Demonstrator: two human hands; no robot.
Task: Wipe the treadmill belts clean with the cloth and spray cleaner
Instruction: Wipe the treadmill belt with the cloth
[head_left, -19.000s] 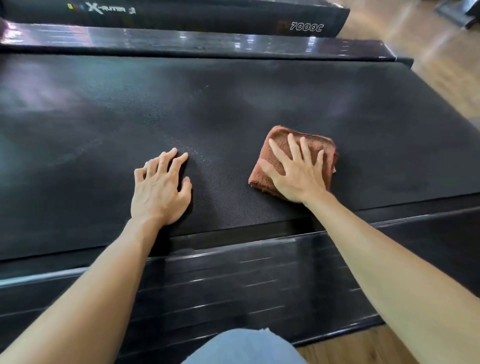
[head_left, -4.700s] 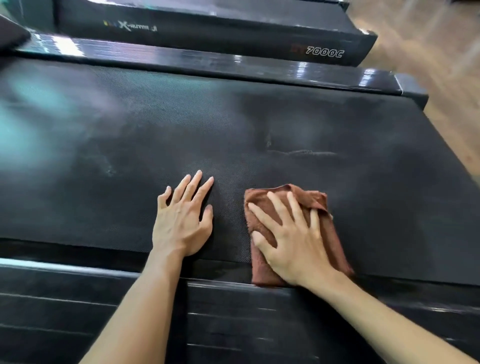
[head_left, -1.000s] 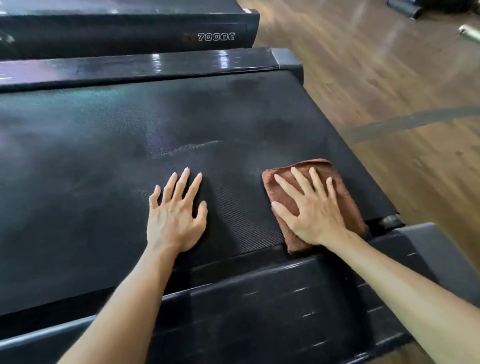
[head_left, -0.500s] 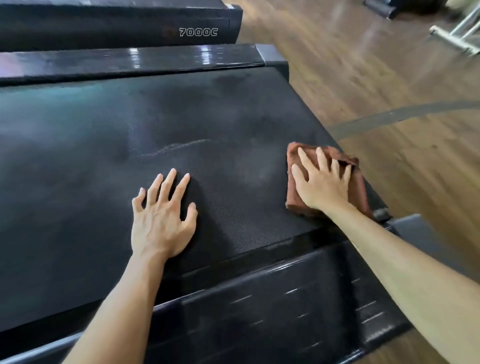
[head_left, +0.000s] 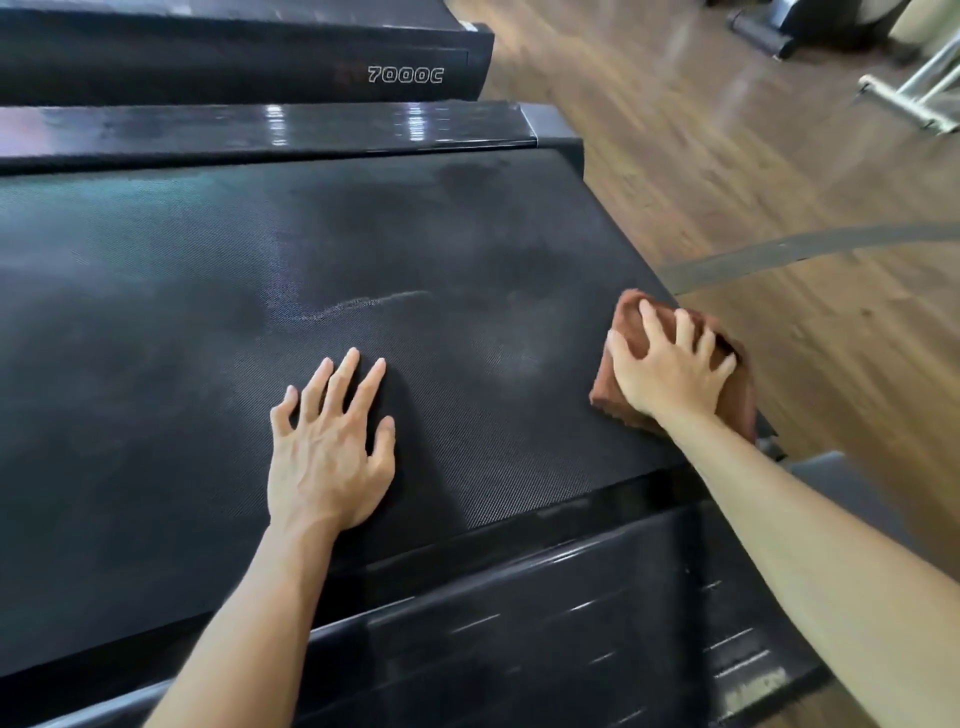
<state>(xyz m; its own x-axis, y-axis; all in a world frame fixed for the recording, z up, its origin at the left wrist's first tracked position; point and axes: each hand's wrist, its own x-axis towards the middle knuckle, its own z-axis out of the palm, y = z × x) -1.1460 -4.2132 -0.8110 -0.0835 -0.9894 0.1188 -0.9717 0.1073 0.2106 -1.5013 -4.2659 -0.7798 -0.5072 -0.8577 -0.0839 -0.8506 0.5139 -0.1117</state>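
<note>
Belt: dark, textured, pale streak near middle, dull smears toward far edge; likely still to wipe.

Left hand: flat on belt near its near edge, fingers straight and spread, grasping nothing. Probably braces person's lean and steadies belt against sliding.

Cloth: brown, bunched at belt's right edge, part hanging past it over floor.

Right hand: fingers curled, gripping cloth and pressing down; placed to catch edge strip.

Spray cleaner: not visible.
</note>
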